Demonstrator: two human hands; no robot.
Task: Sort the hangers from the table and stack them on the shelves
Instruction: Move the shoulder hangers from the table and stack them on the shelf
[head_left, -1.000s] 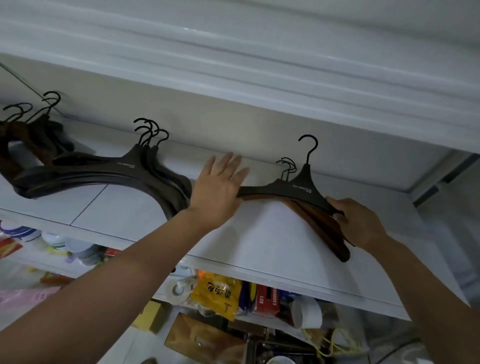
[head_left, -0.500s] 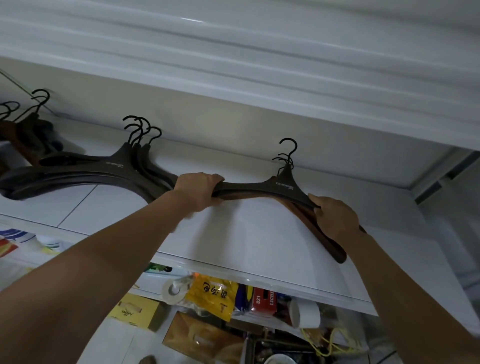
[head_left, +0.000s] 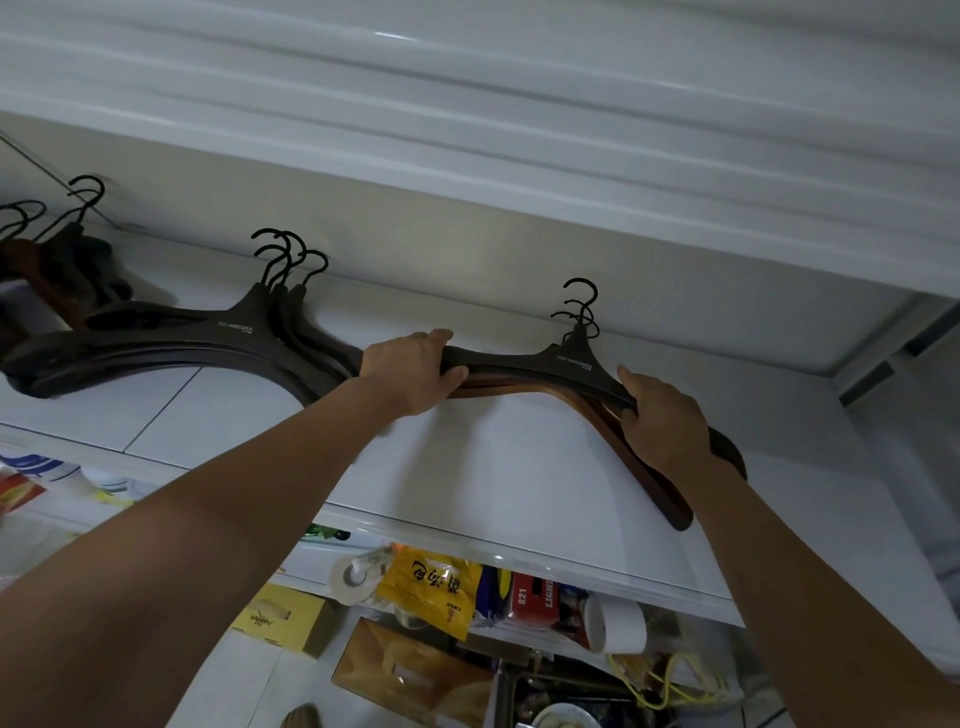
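Shelf (head_left: 493, 467); hanger stack (head_left: 524, 364) crosswise, hooks (head_left: 582, 306) rearward, tight in left hand (head_left: 410, 369) and right hand (head_left: 665, 421)

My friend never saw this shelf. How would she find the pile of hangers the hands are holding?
Find the long white shelf up high, with three piles of hangers. Go to the rightmost pile, which the left hand and right hand grip on either side. Unlike the all-dark middle pile, it shows brown wooden hangers under a dark top one.
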